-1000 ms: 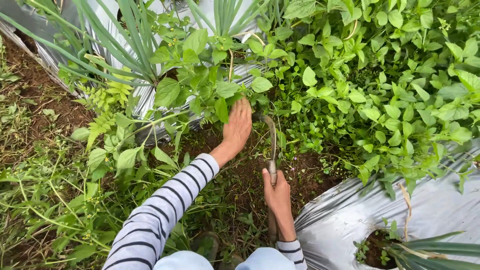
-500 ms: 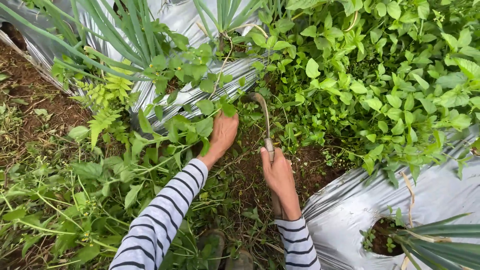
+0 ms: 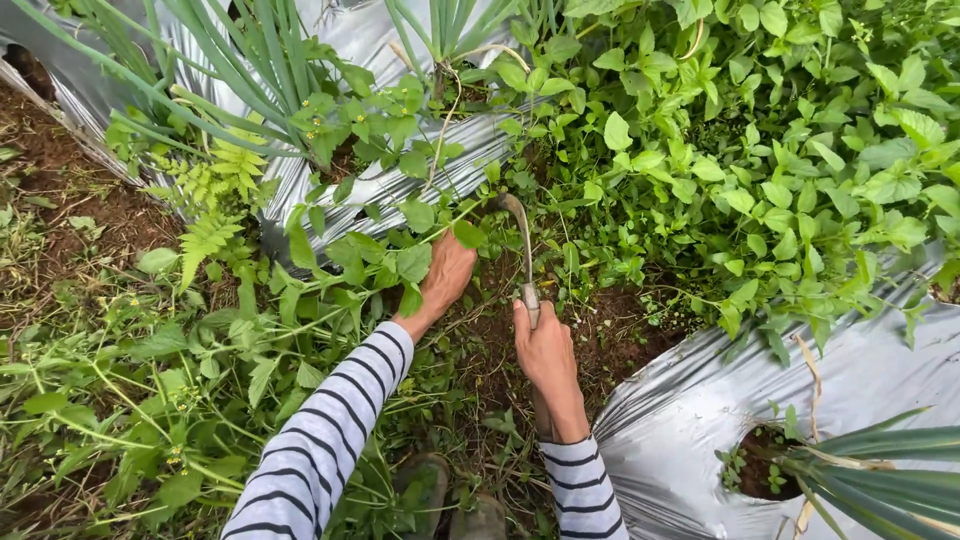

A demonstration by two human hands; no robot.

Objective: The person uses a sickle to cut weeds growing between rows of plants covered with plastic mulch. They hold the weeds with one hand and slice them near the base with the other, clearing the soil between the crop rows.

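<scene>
Two bare hands work in a weedy furrow between mulched beds: the left hand (image 3: 446, 272) is clenched around a clump of leafy weed stems (image 3: 385, 262), its fingers hidden under the leaves, while the right hand (image 3: 545, 352) grips the handle of a small curved sickle (image 3: 522, 250), thumb up along the shaft. The sickle's blade arcs up and away from the right hand, its tip near the lower edge of the far bed, just right of the gripped weeds. Both arms wear sleeves striped white and dark blue (image 3: 320, 440).

A dense mat of broad-leaved green weeds (image 3: 760, 160) fills the upper right of the ground, spilling over the silver plastic mulch. A sheet of that silver mulch film (image 3: 690, 420) covers the bed at lower right, with a planting hole (image 3: 765, 465) showing soil, tiny seedlings and long blade-like leaves (image 3: 880, 480). A second stretch of mulch film (image 3: 360, 30) runs along the top left, where tall green onion-like stalks (image 3: 240, 70) rise. Cut and tangled weeds (image 3: 110, 400) lie over the ground at lower left. Bare brown soil (image 3: 620, 335) shows in the furrow beside the right hand. Small fern fronds (image 3: 205, 240) grow at the left bed's edge. The toes of two muddy boots (image 3: 450, 500) show at the bottom edge.
</scene>
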